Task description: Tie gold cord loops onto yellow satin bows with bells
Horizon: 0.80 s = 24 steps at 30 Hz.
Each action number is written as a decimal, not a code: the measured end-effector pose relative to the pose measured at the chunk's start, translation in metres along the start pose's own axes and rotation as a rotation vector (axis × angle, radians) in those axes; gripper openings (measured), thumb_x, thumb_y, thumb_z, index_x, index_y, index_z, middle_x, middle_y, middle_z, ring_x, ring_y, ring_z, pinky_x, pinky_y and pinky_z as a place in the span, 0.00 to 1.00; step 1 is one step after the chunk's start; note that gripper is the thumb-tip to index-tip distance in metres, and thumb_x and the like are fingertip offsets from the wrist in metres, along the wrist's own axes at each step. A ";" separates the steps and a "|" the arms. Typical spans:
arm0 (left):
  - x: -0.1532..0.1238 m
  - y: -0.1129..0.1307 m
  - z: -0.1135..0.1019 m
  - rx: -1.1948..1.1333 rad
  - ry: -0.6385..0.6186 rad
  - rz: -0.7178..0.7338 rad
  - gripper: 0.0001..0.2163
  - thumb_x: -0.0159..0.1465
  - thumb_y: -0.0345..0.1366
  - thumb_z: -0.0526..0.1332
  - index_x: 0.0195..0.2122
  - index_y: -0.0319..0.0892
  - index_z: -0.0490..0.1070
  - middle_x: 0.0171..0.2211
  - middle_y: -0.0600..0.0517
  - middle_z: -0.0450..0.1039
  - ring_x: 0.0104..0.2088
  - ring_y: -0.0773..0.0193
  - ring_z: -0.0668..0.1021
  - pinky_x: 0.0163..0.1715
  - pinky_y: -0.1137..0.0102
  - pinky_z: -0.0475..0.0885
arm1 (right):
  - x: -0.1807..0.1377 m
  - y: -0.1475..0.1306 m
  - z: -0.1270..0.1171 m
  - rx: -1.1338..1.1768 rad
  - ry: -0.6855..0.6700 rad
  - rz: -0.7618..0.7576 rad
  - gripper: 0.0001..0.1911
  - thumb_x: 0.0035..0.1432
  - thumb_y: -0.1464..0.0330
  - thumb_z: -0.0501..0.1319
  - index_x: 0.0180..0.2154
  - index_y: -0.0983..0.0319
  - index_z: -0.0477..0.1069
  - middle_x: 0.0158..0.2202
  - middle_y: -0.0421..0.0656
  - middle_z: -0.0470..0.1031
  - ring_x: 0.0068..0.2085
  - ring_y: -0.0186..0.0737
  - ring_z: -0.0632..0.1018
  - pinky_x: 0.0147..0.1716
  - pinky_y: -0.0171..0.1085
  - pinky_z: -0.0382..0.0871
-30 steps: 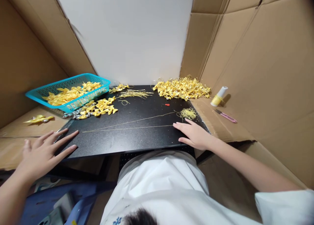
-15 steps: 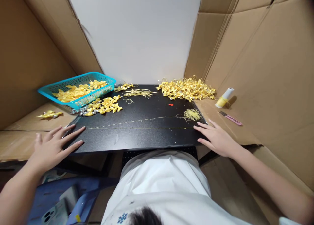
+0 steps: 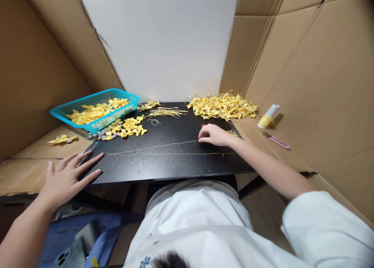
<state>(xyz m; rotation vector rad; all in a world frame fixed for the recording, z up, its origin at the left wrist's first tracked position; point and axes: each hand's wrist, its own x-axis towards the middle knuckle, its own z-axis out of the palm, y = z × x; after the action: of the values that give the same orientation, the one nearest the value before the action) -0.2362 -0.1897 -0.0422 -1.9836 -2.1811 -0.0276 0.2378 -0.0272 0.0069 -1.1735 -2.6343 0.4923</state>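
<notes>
My left hand (image 3: 68, 174) lies flat with fingers spread on the near left corner of the black table (image 3: 163, 166), holding nothing. My right hand (image 3: 212, 135) reaches onto the table's right middle, fingers curled down at the end of a long thin gold thread (image 3: 154, 146) that runs leftward. A second gold thread (image 3: 163, 154) lies parallel just below. A small red object (image 3: 203, 125) peeks out behind the right hand. A small tangle of gold thread (image 3: 233, 133) sits just right of that hand.
A teal basket (image 3: 96, 108) of yellow bows stands at the back left, loose yellow bows (image 3: 127, 127) beside it. A big heap of bows (image 3: 223, 106) lies back right. A thread spool (image 3: 268, 116) and pink snips (image 3: 276, 140) rest on cardboard at right. Cardboard walls enclose both sides.
My right hand moved from the table's near right edge forward and left to the end of the upper gold thread, its fingers curling down. The left hand stayed flat.
</notes>
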 end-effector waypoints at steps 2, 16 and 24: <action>0.000 -0.001 0.000 0.007 -0.006 0.007 0.29 0.68 0.52 0.37 0.66 0.49 0.59 0.66 0.43 0.57 0.66 0.40 0.56 0.59 0.33 0.42 | 0.024 0.000 0.005 0.036 -0.084 0.032 0.08 0.56 0.66 0.64 0.35 0.64 0.78 0.37 0.45 0.79 0.38 0.38 0.75 0.38 0.35 0.65; -0.001 0.004 -0.004 -0.008 -0.027 -0.024 0.30 0.68 0.52 0.37 0.65 0.48 0.60 0.67 0.44 0.56 0.66 0.40 0.55 0.59 0.33 0.42 | 0.047 0.010 0.004 0.153 -0.269 0.093 0.10 0.55 0.65 0.61 0.30 0.66 0.75 0.28 0.41 0.74 0.28 0.31 0.68 0.31 0.31 0.60; -0.002 0.002 -0.003 -0.013 -0.035 -0.015 0.30 0.68 0.53 0.37 0.66 0.48 0.59 0.67 0.43 0.55 0.66 0.40 0.55 0.59 0.32 0.42 | 0.040 0.021 -0.005 0.207 -0.260 0.084 0.16 0.51 0.58 0.63 0.29 0.66 0.74 0.28 0.41 0.73 0.29 0.33 0.68 0.32 0.33 0.61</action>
<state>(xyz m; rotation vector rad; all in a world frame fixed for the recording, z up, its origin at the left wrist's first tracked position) -0.2337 -0.1915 -0.0402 -1.9895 -2.2228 -0.0094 0.2272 0.0170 0.0054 -1.2296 -2.6663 0.9689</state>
